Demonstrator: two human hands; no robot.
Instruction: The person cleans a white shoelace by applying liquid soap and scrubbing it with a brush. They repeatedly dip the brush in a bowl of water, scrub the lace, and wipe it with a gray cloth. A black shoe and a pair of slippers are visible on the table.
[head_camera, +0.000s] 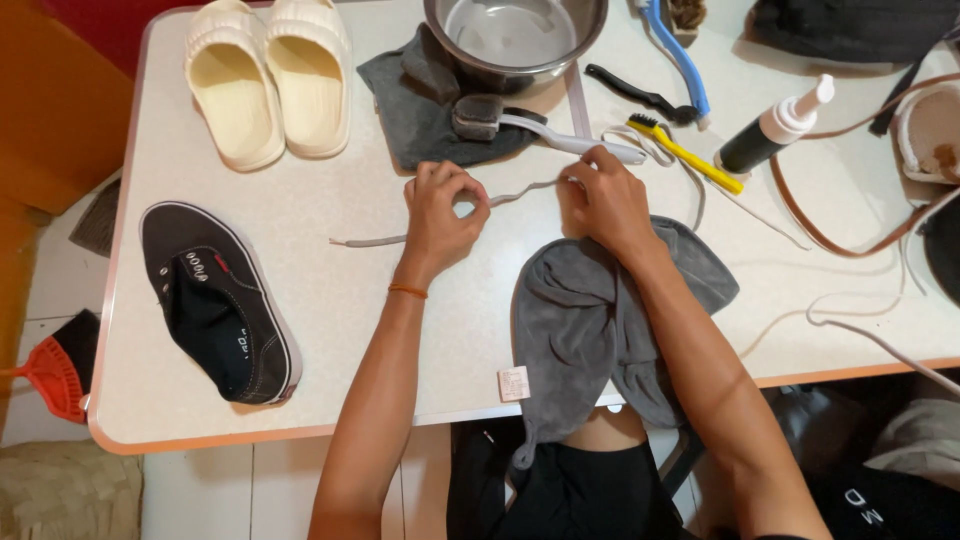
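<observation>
A long grey shoelace lies across the white table. My left hand pinches it near the middle, and my right hand pinches it further right, so a short wavy stretch of lace hangs between them. My right forearm rests on a crumpled grey cloth at the near edge. A black sneaker without its lace lies on the table to the left of my left arm.
A pair of cream slides sits far left. A steel bowl stands on a dark grey cloth. Beyond my hands lie a white-handled brush, yellow brush, blue brush, black brush, and a pump bottle.
</observation>
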